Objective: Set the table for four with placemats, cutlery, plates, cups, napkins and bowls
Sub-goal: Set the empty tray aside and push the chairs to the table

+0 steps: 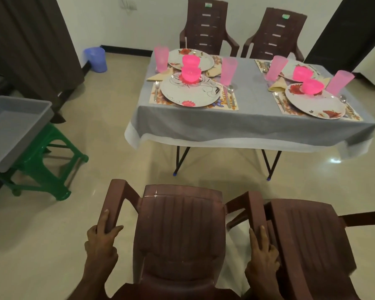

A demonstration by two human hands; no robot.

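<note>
Up close, the left hand (102,241) and right hand (261,254) each curl their fingers round an armrest of the near brown chair (180,232), well apart from the tabletop (247,118). On it lie 4 placemats with plates (191,92), pink bowls (191,74), pink cups (228,69), cutlery and folded napkins

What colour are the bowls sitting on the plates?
Bright pink; all four bowls match, seen in the head view, the only one.
</note>
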